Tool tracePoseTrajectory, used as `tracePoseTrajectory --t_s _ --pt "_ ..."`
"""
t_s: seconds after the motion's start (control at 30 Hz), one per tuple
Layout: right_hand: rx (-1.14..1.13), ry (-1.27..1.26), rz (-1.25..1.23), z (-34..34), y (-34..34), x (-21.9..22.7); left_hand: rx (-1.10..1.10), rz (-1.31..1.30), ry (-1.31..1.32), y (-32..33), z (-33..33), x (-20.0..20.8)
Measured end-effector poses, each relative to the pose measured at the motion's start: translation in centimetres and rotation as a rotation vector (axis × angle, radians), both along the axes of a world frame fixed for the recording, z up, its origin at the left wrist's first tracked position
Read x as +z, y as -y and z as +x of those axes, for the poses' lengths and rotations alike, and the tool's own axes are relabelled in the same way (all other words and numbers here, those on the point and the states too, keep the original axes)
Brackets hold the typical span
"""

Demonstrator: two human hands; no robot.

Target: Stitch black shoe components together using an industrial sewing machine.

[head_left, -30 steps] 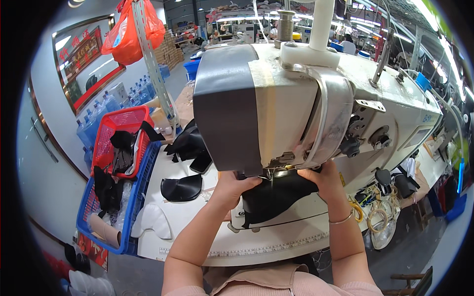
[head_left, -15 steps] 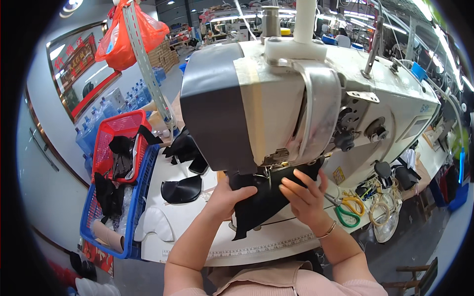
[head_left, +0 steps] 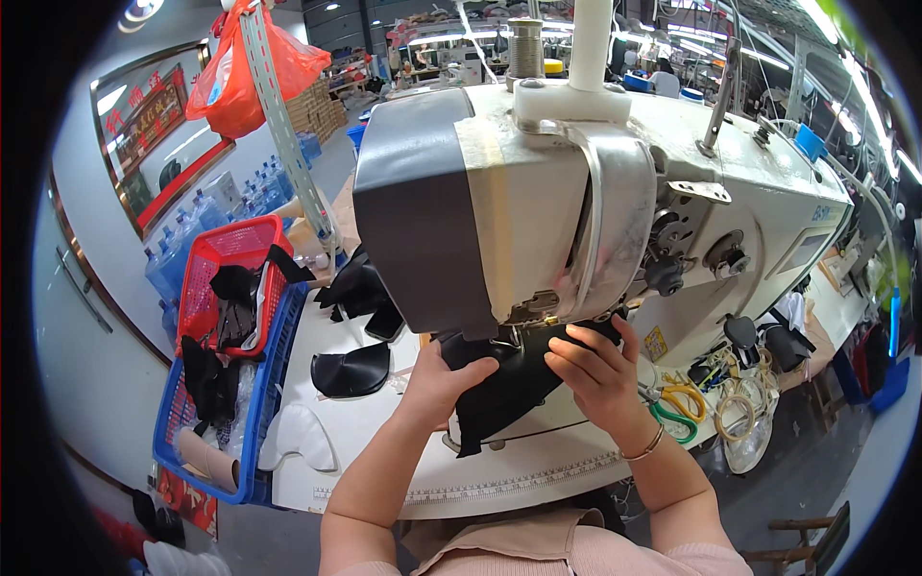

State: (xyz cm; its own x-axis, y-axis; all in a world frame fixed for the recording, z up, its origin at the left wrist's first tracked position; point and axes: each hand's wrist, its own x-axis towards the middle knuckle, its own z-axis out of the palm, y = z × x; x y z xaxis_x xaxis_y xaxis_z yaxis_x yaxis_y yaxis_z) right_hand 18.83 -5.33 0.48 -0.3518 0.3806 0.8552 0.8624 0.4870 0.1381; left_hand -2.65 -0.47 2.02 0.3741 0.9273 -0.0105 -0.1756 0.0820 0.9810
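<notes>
A black leather-like piece (head_left: pixel 509 403) lies under the needle area of a large white and grey sewing machine (head_left: pixel 538 211). Its pointed lower end hangs toward me over the white table. My left hand (head_left: pixel 442 379) holds its left side, thumb pressed on top and the other fingers mostly out of sight. On the right, my right hand (head_left: pixel 600 374) grips the far right part with bent fingers; its thumb is hidden. Close to the presser foot (head_left: pixel 517 336), both hands sit on either side of it. The machine head covers the far part of the piece.
Left of the machine lie a curved black piece (head_left: pixel 351 372) and a white shaped piece (head_left: pixel 300 439). A blue crate (head_left: pixel 264 446) carries a red basket (head_left: pixel 192 259). Scissors with green and yellow handles (head_left: pixel 684 418) and ring-shaped rolls (head_left: pixel 738 413) are at right. A ruler strip (head_left: pixel 519 482) runs along the front edge.
The black piece has slid slightly away from me, toward the machine, and its lower tip sits a little higher. Both hands keep their hold; the right one has shifted slightly.
</notes>
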Motion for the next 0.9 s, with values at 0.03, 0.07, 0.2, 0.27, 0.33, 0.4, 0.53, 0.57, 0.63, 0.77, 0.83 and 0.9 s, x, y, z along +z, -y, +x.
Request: tracePoseTrajectory --t_s 0.03,0.07,0.2,0.27,0.33,0.4,0.53,0.57,0.63,0.77,0.83,0.9 --pt "-0.001 -0.002 0.006 0.0 -0.2 0.1 0.002 -0.008 -0.008 -0.1 0.0 0.1" --pt "-0.001 -0.001 0.007 0.0 -0.3 0.2 0.001 -0.007 -0.008 -0.2 0.1 0.1" --pt "-0.012 0.007 0.001 0.0 -0.5 0.5 -0.005 -0.03 0.033 -0.3 0.1 0.1" --pt "-0.01 0.009 0.003 -0.1 -0.6 0.5 0.008 -0.023 0.025 -0.3 0.0 0.0" --pt "-0.021 0.021 -0.002 -0.1 -0.6 0.5 0.004 -0.02 0.041 -0.4 0.0 -0.1" --pt "-0.029 0.026 -0.004 0.0 -0.8 0.6 0.005 -0.02 0.068 -0.6 0.1 -0.1" --pt "-0.032 0.022 -0.039 0.4 -1.7 0.5 0.05 0.052 0.136 -1.0 0.5 -1.0" --pt "-0.02 0.031 -0.059 0.4 -1.8 0.5 0.046 0.051 0.135 -1.0 0.5 -1.0" --pt "-0.017 0.023 -0.047 0.5 -2.0 0.5 0.069 0.038 0.108 -0.9 0.6 -0.9" --pt "-0.032 0.004 -0.09 0.6 -2.5 0.3 0.111 0.078 0.082 -0.9 0.9 -0.9" --pt "-0.019 -0.004 -0.076 0.7 -3.0 0.3 0.103 0.104 0.198 -1.2 1.0 -1.0" --pt "-0.001 -0.011 -0.059 0.7 -3.2 0.5 0.117 0.094 0.194 -1.3 1.1 -1.2"
